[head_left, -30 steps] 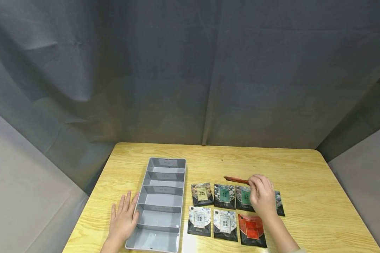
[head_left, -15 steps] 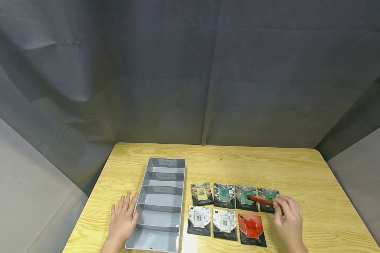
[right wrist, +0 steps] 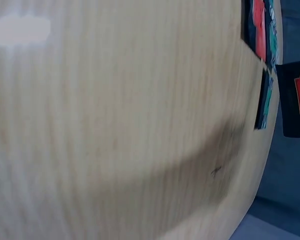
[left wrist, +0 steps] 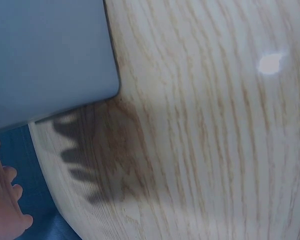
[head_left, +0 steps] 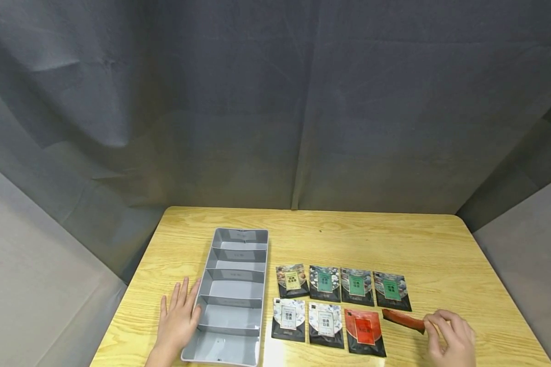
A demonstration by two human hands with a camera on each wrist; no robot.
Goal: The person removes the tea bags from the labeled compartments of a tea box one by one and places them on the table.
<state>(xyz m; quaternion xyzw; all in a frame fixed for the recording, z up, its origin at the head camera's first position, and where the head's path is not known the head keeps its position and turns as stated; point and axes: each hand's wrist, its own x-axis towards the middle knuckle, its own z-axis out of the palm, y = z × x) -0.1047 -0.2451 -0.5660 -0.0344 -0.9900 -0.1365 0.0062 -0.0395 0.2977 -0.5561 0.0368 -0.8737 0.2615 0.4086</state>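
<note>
My right hand (head_left: 452, 336) pinches a red and black tea sachet (head_left: 401, 319) by its right end. It tilts nearly edge-on in the head view, just right of a flat red tea sachet (head_left: 365, 331) and in front of a green-labelled one (head_left: 392, 290). In the right wrist view the held sachet (right wrist: 294, 100) shows its black back part and red label; the hand is out of that view. My left hand (head_left: 176, 321) rests with fingers spread along the left side of a grey divided tray (head_left: 231, 289), thumb at its rim.
Two white sachets (head_left: 288, 320) lie left of the flat red one. Behind them stand in a row a yellow-labelled sachet (head_left: 292, 280) and green-labelled ones (head_left: 325, 283). A wooden table (head_left: 349, 237) carries everything, with a grey curtain (head_left: 239, 127) behind.
My right hand has carried the red sachet rightward and toward the near edge, from over the back row. The rightmost green-labelled sachet is uncovered. My left hand stays at the tray.
</note>
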